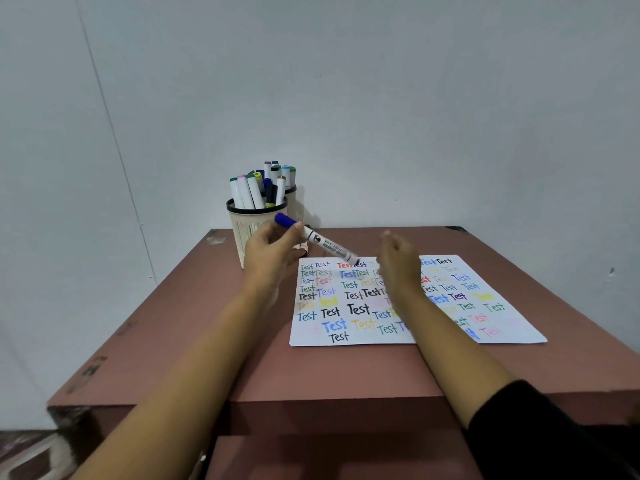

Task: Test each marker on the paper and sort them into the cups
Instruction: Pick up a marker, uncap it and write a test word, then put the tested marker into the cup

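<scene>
A black sleeve (519,410) covers the right forearm; the left is bare. Both reach over a matte, reddish-brown table (311,368) with scuffed edges. On it lies a flat white paper (519,332), covered in "Test" written in many colours.

Over the paper's far middle, the right hand (398,261) hovers blurred, fingers loosely spread, holding nothing. At the paper's far-left corner, the left hand (273,258) pinches a white, round marker (317,239), its blue cap up-left and its other end over the paper's far edge.

Beyond that corner stand two ribbed, cream, black-rimmed cups (242,233), one behind the other, holding capped markers (252,192).
</scene>
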### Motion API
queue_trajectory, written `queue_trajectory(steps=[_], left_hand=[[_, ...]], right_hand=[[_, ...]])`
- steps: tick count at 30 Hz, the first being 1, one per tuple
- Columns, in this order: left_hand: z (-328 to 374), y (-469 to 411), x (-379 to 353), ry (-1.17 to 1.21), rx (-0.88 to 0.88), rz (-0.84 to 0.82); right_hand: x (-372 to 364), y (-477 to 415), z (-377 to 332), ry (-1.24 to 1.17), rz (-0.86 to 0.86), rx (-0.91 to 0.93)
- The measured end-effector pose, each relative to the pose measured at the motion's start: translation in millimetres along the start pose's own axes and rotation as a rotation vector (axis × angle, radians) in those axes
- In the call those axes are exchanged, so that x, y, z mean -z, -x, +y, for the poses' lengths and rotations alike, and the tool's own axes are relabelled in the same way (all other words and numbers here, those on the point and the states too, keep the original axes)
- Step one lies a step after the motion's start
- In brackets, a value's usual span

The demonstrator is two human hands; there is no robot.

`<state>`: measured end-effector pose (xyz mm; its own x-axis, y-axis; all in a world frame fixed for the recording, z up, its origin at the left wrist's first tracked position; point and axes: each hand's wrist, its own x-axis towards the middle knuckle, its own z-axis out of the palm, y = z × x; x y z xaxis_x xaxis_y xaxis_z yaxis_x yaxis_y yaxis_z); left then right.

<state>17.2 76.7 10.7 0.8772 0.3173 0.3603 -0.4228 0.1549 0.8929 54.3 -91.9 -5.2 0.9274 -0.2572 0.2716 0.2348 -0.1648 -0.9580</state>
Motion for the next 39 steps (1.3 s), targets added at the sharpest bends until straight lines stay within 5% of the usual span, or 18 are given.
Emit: queue_trajectory(steps=[6,9,22,33,39], left_hand=[[23.7,-12.6,-3.8,-0.254,-0.148,0.107],[40.6,-26.1,-0.9,-0.427,-0.207,0.079],[126.9,-88.2,13.3,-0.737,-0.472,0.22],[61.0,-87.9,44.8,-1.247,-0.261,0.014],[56.6,-80.0,48.4,-1.192,-0.206,-0.002]], right_hand=[[-11.1,6.0,20.7,0.73,-0.26,0.307],[-10.8,8.3,23.3,0.9,-0.314,0.365],[-10.3,10.9,21.2,0.925,-0.305,0.423],[-11.5,8.0,21.3,0.91,-0.305,0.404],[-11.1,7.6,22.2,0.919,-0.305,0.411]])
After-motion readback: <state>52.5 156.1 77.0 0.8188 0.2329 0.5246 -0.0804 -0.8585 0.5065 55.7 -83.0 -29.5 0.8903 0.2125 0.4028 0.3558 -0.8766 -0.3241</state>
